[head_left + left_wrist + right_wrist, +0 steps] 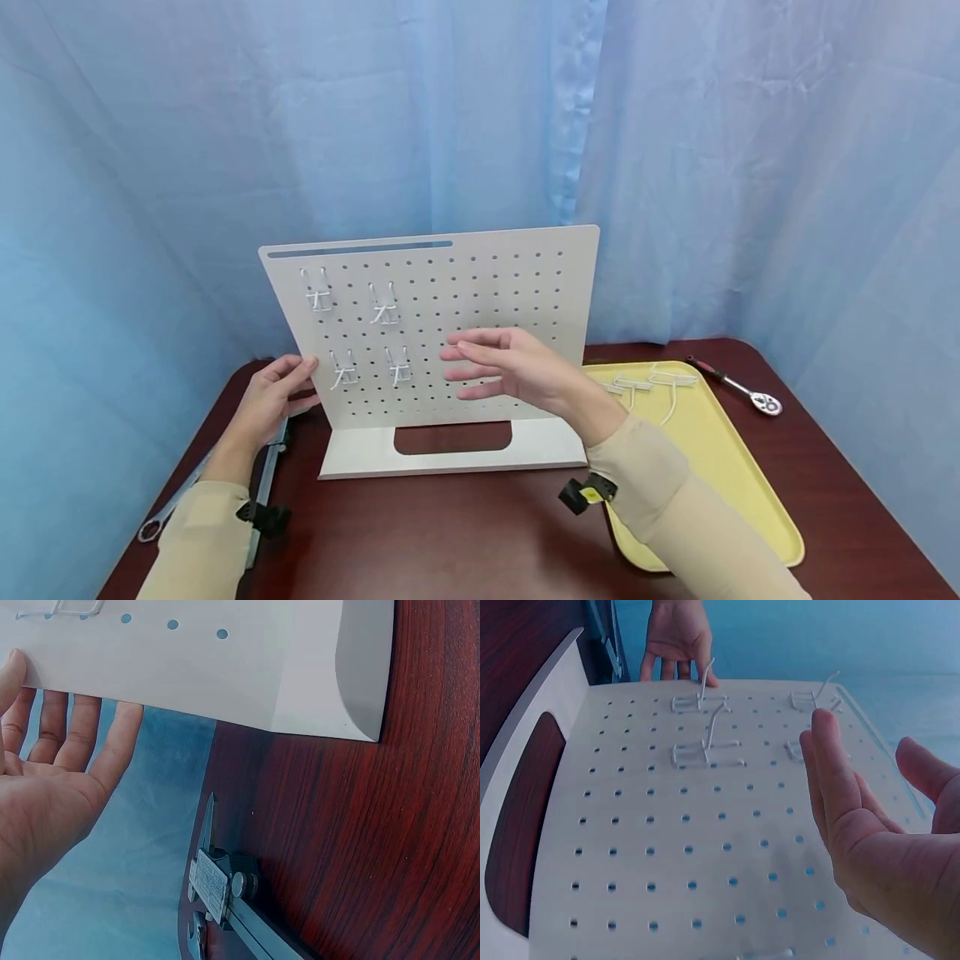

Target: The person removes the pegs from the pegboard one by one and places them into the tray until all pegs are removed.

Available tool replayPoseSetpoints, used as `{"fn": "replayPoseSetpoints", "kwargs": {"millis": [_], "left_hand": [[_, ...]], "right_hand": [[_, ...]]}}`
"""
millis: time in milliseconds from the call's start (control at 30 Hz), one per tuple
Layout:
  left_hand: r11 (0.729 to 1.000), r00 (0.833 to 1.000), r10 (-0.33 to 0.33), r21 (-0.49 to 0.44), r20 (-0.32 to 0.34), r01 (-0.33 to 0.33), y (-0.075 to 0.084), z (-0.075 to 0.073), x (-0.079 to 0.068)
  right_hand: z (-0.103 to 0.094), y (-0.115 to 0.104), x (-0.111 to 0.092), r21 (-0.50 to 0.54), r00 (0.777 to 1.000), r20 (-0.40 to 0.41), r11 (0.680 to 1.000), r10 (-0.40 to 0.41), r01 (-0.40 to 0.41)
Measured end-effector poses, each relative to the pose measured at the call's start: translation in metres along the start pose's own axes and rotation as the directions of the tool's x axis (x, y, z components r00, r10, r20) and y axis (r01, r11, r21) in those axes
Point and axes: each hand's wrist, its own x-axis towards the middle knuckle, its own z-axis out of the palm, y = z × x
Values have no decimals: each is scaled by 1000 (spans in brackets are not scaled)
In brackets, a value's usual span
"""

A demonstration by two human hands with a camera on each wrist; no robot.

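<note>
A person's left hand (266, 396) pinches the left edge of a white metal pegboard (487, 287), thumb on the front and fingers behind. The right hand (513, 367) is in front of the board, to the right of that grip, fingers apart and extended, holding nothing.

Four white wire hooks hang on the board: an upper-left hook (318, 300) and an upper-middle hook (385, 312) above the grip, a lower-left hook (345, 373) and a lower-middle hook (400, 371) roughly level with it, to its right. These could unseat if the right fingers brush them upward, since they appear to hang only by their prongs.

The board stands on its own base (360, 450), below and right of the grip; it might slide or twist if the left hand pulled unevenly or slackened while the right pushed.

Under the left forearm, below the grip, lies a digital caliper (214, 885), with a ring-ended wrench (153, 527) farther left; a dropping forearm could knock either. Far right of the grip, the right sleeve (645, 475) overlaps a yellow tray (720, 450) and could drag its loose wire hooks (672, 379).
</note>
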Motion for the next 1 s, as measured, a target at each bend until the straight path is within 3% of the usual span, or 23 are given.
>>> {"fn": "replayPoseSetpoints", "kwargs": {"millis": [467, 1000], "left_hand": [[1000, 1000, -2, -21, -5, 2, -1, 0, 1], [1000, 1000, -10, -6, -11, 10, 1, 1, 0]], "right_hand": [[42, 2, 60, 233, 998, 64, 972, 25, -39], [59, 8, 87, 371, 1000, 7, 928, 27, -27]]}}
